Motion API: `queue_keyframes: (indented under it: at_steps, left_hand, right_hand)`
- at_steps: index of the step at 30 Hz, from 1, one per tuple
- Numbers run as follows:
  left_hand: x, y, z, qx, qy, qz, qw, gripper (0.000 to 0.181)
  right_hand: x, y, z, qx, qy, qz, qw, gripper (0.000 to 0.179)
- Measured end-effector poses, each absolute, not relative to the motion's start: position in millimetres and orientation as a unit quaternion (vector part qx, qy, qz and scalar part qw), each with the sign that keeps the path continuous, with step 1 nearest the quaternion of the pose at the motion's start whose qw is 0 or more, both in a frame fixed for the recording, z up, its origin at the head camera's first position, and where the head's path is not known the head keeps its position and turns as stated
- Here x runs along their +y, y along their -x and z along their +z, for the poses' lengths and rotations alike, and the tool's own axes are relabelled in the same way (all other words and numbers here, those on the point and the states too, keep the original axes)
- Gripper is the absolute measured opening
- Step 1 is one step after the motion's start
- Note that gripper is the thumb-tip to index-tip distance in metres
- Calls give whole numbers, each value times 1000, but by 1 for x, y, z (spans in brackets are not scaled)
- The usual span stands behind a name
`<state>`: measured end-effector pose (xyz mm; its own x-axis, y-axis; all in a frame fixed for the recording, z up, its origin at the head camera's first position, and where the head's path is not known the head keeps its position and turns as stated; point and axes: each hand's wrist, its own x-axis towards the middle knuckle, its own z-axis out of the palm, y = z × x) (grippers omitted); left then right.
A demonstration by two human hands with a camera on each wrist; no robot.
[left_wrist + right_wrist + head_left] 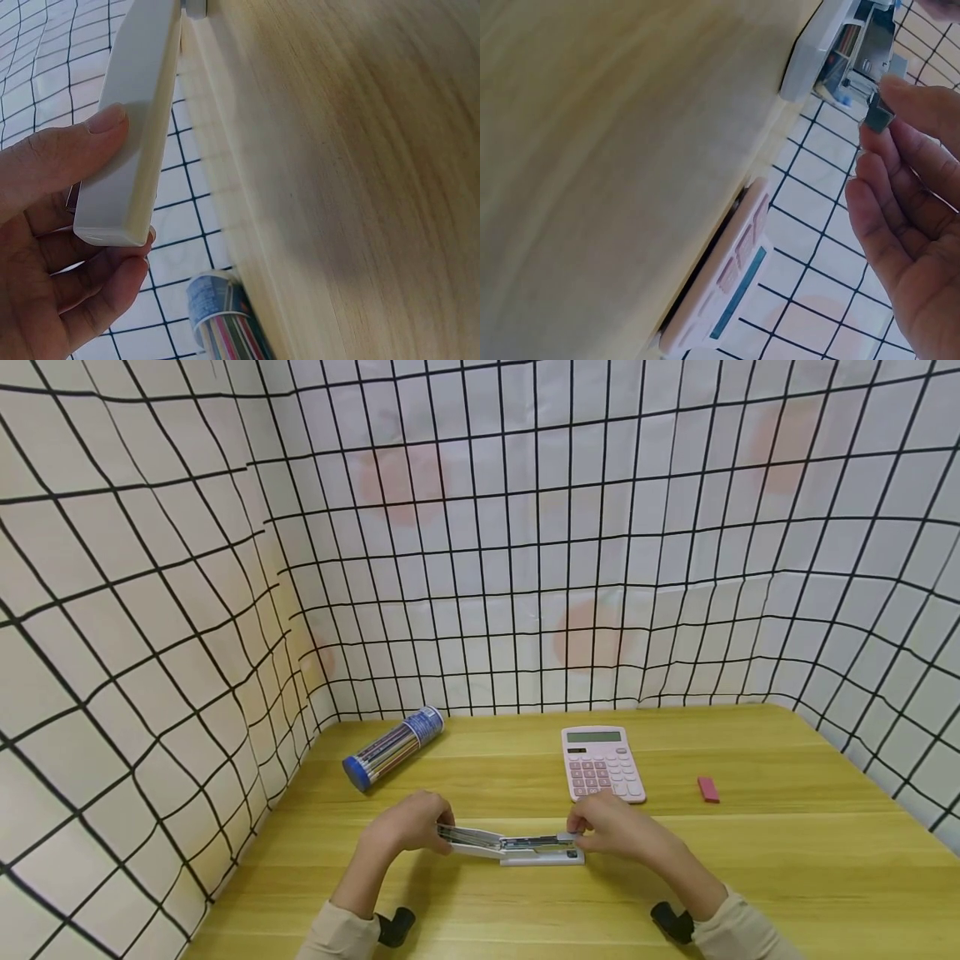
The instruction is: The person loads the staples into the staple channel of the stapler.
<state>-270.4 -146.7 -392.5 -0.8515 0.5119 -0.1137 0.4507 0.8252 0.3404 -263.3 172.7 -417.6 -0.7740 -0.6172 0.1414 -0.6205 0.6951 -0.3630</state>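
Observation:
A white stapler (542, 859) lies opened out over the wooden table, its top cover swung far back to the left. My left hand (412, 822) grips the end of that cover (133, 157), thumb on its white outer face in the left wrist view. At the other end, my right hand (618, 827) pinches the tip of the metal staple magazine (873, 56) between thumb and fingers. The magazine is raised at an angle above the white base (810, 56), with a gap showing between them in the right wrist view.
A pink calculator (600, 764) lies just beyond my right hand, with a small red-pink eraser (708, 789) to its right. A clear tube of pencils (393, 747) with blue ends lies at the back left. Black-gridded white cloth (525, 568) walls the table (480, 918).

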Motion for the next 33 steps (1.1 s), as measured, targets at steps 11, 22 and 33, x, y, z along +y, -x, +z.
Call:
queue_keyframes:
  at_steps: [11, 22, 33]
  left_hand:
    - [-147, 270, -393, 950, -255, 152, 101, 21]
    - [-147, 270, -393, 948, -258, 154, 101, 21]
    - [-147, 269, -392, 949, -252, 159, 105, 23]
  right_hand:
    - [167, 262, -423, -918, -341, 202, 23, 8]
    - [167, 263, -425, -920, -334, 204, 11, 7]
    - [166, 261, -425, -924, -322, 207, -5, 8]
